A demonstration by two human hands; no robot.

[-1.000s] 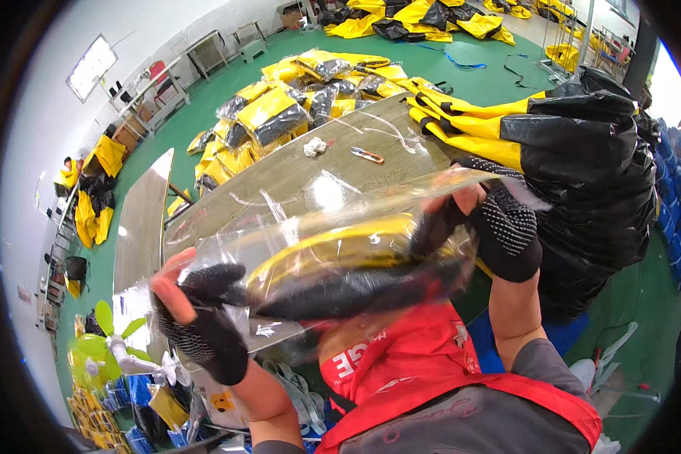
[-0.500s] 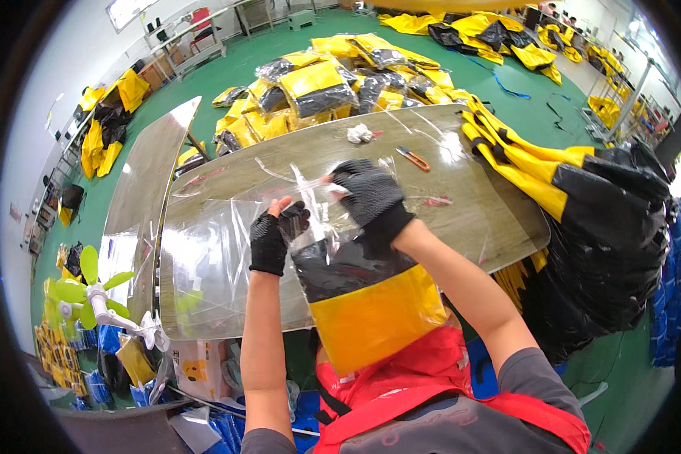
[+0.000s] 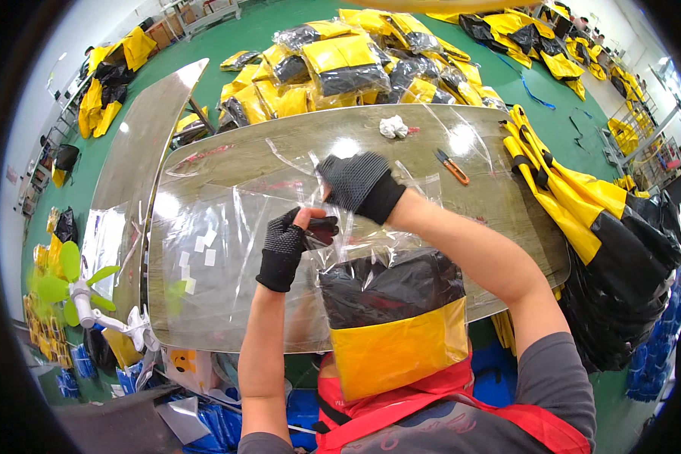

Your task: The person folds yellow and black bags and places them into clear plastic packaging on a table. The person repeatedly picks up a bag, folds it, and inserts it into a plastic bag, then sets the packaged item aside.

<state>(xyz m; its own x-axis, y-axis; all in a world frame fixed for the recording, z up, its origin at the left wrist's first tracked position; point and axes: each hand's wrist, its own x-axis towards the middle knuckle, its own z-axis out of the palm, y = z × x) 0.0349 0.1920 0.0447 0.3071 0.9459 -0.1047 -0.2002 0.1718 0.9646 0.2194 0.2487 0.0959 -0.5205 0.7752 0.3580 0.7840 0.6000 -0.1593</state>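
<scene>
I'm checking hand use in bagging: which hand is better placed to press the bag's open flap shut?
Probably the right hand: it lies over the clear bag mouth, while the left hand pinches the edge.

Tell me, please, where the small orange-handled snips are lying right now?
The snips lie on the table's far right part, beyond the right hand.

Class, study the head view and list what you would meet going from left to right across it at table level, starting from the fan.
Green fan → small white stickers on the table → left hand → right hand → orange-handled snips → pile of yellow and black garments draped off the table's right end.
</scene>
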